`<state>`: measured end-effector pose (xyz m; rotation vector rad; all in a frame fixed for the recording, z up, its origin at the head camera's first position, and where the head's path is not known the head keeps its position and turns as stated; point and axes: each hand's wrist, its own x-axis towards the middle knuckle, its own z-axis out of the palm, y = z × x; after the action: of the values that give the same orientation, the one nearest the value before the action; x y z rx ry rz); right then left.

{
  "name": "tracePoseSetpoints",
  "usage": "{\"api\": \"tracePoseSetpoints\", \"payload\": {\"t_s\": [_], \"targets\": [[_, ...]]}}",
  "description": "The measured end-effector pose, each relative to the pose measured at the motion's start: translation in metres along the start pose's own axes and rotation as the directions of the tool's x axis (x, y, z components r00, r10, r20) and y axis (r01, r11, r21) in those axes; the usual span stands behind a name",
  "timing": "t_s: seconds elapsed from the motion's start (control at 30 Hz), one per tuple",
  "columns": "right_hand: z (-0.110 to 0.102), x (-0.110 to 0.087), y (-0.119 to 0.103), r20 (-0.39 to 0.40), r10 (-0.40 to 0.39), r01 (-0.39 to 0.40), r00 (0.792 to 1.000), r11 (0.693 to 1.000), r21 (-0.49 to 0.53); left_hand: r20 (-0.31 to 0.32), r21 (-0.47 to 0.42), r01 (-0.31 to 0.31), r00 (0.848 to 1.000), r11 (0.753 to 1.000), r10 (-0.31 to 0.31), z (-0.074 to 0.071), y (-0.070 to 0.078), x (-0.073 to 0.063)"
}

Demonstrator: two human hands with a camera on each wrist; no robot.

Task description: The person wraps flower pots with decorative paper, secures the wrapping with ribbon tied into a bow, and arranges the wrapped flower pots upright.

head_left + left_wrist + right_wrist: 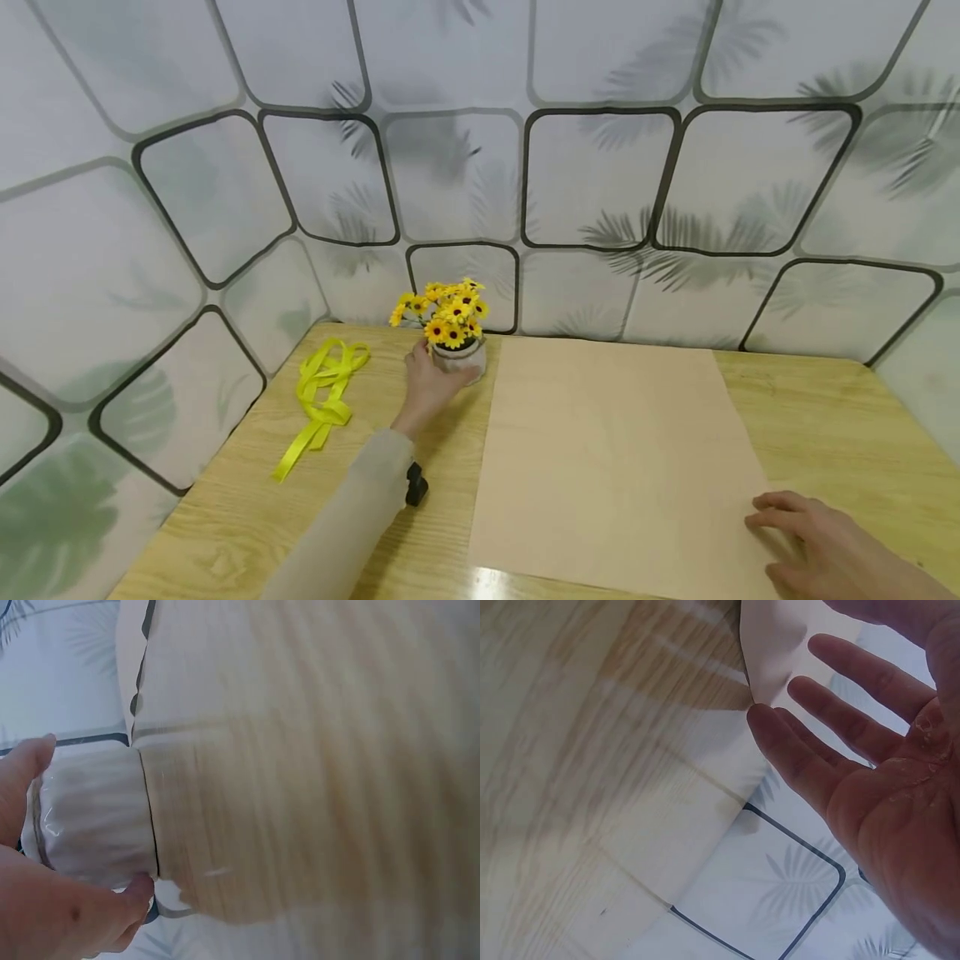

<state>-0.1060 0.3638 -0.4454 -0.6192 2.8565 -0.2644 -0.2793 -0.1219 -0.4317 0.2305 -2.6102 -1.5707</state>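
Note:
At the back of the table, my left hand (435, 387) grips a small white flower pot (468, 362) holding yellow artificial flowers (453, 312). In the left wrist view the thumb and fingers lie on both sides of the ribbed pot (97, 814). My right hand (832, 546) is at the right edge of a large sheet of tan paper (622, 467). Its fingers (862, 667) are spread and hold nothing in the right wrist view, beside the paper's edge (769, 652).
A loose yellow ribbon (326, 387) lies in loops on the wooden table (825, 417), left of the pot. Patterned curtain-like cloth (600, 183) with squares and leaves stands behind and to the left. A black wrist strap piece (416, 485) shows at the left sleeve.

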Motion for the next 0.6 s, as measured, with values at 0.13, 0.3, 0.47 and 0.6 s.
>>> {"api": "tracePoseSetpoints", "payload": {"t_s": [0.13,0.3,0.47,0.6], "targets": [[0.001,0.001,-0.001,-0.004,0.008,-0.008,1.0,1.0,0.001,-0.052,-0.009,-0.037,0.998,0.999,0.037,0.01,0.001,0.006],[0.002,-0.001,-0.001,-0.043,-0.018,0.017,0.999,1.0,-0.015,-0.081,0.014,-0.028,0.996,0.999,0.029,0.017,0.002,0.012],[0.003,-0.001,0.0,-0.052,-0.027,0.027,0.998,1.0,-0.013,-0.083,0.03,-0.022,0.996,0.999,0.025,0.017,0.0,0.016],[0.003,0.0,-0.002,-0.046,-0.01,0.009,0.999,1.0,-0.016,-0.086,0.007,-0.038,0.996,0.999,0.038,0.015,0.0,0.017]]}}
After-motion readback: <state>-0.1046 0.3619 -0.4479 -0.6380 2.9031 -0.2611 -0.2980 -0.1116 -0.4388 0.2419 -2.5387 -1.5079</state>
